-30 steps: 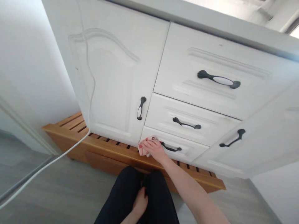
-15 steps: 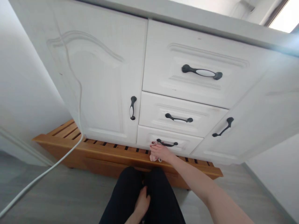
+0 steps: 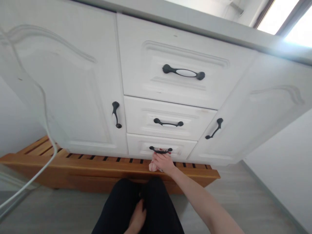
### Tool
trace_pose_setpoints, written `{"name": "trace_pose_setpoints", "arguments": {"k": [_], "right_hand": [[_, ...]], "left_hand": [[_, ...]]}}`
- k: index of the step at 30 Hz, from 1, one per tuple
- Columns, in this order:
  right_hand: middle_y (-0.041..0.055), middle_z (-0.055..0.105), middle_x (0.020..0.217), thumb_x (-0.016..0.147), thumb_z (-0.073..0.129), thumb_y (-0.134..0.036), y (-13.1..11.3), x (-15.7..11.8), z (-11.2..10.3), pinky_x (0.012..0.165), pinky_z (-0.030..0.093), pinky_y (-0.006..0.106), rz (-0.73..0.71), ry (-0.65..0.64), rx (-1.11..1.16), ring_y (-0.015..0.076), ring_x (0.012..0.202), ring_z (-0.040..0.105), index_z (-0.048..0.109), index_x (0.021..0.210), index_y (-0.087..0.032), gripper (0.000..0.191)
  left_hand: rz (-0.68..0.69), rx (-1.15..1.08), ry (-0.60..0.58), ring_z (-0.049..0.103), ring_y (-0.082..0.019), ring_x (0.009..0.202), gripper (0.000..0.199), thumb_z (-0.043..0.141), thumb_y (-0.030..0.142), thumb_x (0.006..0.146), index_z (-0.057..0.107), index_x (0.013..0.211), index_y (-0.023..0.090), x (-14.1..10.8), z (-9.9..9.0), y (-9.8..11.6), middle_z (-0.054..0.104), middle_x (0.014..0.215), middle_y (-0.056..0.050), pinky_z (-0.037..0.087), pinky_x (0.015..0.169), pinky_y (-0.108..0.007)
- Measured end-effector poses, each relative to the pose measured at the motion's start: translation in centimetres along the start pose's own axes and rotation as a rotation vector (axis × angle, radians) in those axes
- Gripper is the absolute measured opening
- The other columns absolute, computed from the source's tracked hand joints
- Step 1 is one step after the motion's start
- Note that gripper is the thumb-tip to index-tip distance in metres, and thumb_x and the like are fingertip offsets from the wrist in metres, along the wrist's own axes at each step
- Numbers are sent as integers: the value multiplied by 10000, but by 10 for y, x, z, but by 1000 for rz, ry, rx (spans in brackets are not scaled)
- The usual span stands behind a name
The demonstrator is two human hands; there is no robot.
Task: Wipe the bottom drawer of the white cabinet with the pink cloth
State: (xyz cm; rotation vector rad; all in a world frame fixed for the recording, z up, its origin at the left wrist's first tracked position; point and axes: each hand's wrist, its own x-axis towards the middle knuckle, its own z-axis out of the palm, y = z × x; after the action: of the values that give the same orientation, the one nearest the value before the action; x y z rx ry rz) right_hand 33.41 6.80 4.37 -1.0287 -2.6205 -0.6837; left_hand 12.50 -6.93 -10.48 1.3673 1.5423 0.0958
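My right hand [image 3: 163,162] is closed on a pink cloth [image 3: 153,166] at the front of the lowest drawer [image 3: 136,144]. Part of the cloth hangs below my fingers, and reddish-patterned cloth shows behind the dark handle [image 3: 156,150] of that drawer. Low between my thighs rests my left hand [image 3: 137,216], its thumb apart from the fingers and nothing visible in it. Some of its fingertips are hidden against the dark trousers [image 3: 158,204].
Above are the middle drawer [image 3: 136,113] and top drawer [image 3: 136,48], between a left cabinet door [image 3: 73,97] and a right one [image 3: 243,123]. A slatted wooden bench [image 3: 102,169] runs along the cabinet's foot. One white cable [image 3: 44,169] hangs at left.
The view has shifted, so the cabinet appears further left. My right hand has moved along the lowest handle towards its middle, and cloth now shows behind the handle. The left hand stays between my thighs.
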Motion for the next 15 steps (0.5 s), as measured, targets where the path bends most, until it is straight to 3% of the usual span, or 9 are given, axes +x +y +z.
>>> {"name": "trace_pose_setpoints", "arguments": {"k": [4,7,10,15], "right_hand": [[36,677,1291,1032,481,-234,-3,28,7,1065,439,316,-109,-8,29,160,1270,539,663,1090,-206,192],[23,653,1332,1034,457,-204,13,22,2,1101,404,290,-193,-40,46,132,1324,486,659,1101,-212,214],[14,650,1344,1014,500,-200,37,-17,-10,1031,440,274,-215,-86,54,115,1312,486,666,1093,-229,186],[28,717,1187,936,628,-185,70,-93,-38,940,468,334,-95,-153,5,169,1190,568,696,1051,-229,140]], "left_hand": [[-21,77,0,390,-229,1483,694,516,187,791,430,1468,57,1,1,-6,455,1569,-160,234,1245,-288],[-19,119,-6,378,-237,1490,697,538,223,807,422,1474,57,2,1,-8,428,1585,-167,231,1243,-281],[-16,137,-8,388,-230,1485,704,523,205,820,394,1485,16,3,1,-9,414,1587,-194,233,1239,-267],[-13,139,-14,388,-193,1482,680,449,143,835,367,1491,-18,2,4,-6,414,1589,-190,230,1234,-244]]}}
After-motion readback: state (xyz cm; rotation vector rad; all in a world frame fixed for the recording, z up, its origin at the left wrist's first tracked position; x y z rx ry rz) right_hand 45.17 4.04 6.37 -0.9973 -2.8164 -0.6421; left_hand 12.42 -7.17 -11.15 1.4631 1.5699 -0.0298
